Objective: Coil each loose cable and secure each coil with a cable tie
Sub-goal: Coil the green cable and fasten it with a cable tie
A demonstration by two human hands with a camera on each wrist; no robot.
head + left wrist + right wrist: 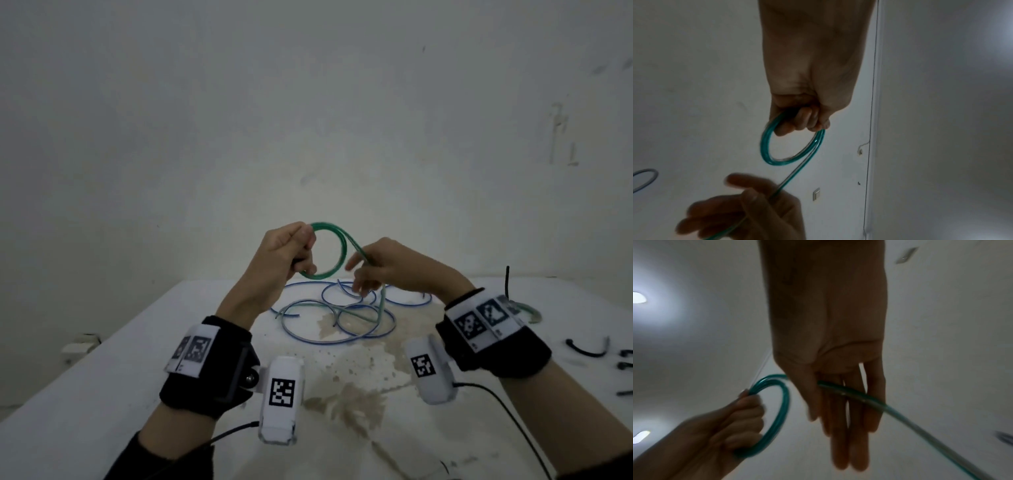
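Gripping green cable [327,250] coil in left hand [286,253], feeding strand across straight right hand [387,265] fingers [840,426], blurred.

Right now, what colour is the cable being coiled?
Green cable, held in the left hand; clearest in the left wrist view.

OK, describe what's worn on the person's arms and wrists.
Both hands are bare: left hand, right hand. Each wrist carries a black wrist strap, left and right, with white panels printed with black square-patterned tags. A white wrist camera housing, also tagged, hangs from each, left and right, trailing a thin black cable. A dark sleeve covers the left forearm.
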